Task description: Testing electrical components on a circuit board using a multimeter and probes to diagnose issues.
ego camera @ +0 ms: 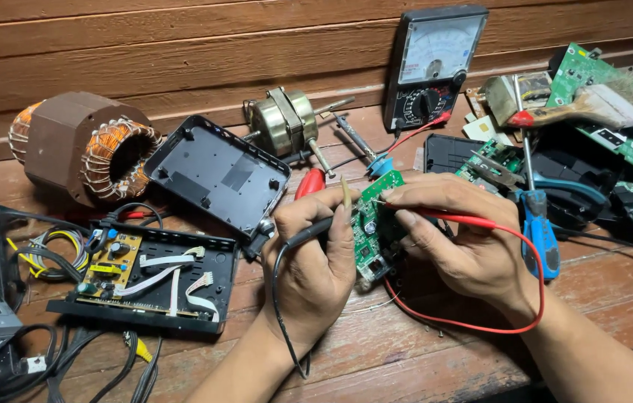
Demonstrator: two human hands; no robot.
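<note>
The wooden tabletop (pixel 421 343) is full of parts. The left hand (pixel 315 257) grips a black probe (pixel 309 233); the right hand (pixel 454 231) pinches a red probe (pixel 454 218). Both touch the small green board (pixel 369 224) between them, with the meter (pixel 432 67) at 12 o'clock.

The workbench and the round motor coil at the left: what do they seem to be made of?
The workbench looks like bare, worn wood: grain and plank seams show. The motor coil appears to be copper wire, orange and shiny, wound around a dull brown core, probably steel.

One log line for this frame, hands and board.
left hand: grips black probe | right hand: grips red probe | both tips at the green circuit board | analog multimeter behind
</note>
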